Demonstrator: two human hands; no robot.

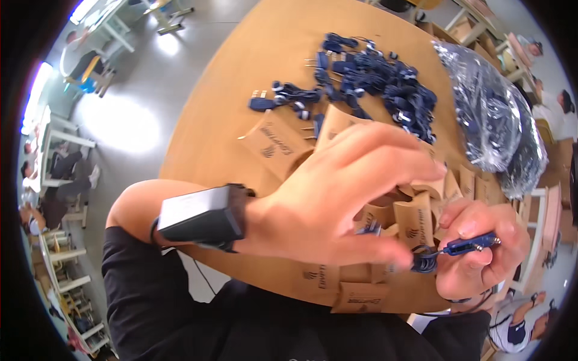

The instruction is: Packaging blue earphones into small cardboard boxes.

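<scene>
My left hand (pixel 349 186) is spread, thumb and fingers wide apart, over the small brown cardboard packets (pixel 415 222). Its thumb tip comes close to a coil of thin dark-blue cable, and I cannot tell whether they touch. In my right hand (pixel 487 259), at the right, is the dark-blue plug (pixel 469 243) with metal pins that belongs to this coiled cable (pixel 425 260). Part of a blue-and-white item (pixel 368 227) shows in the gap of my left hand; the rest is hidden.
A heap of bundled dark-blue cables with pronged plugs (pixel 385 78) covers the far part of the wooden table (pixel 211 114). Clear plastic bags (pixel 487 114) lie at its right edge. A black box-shaped device (pixel 205 216) is strapped to my left wrist. Other people sit at tables around.
</scene>
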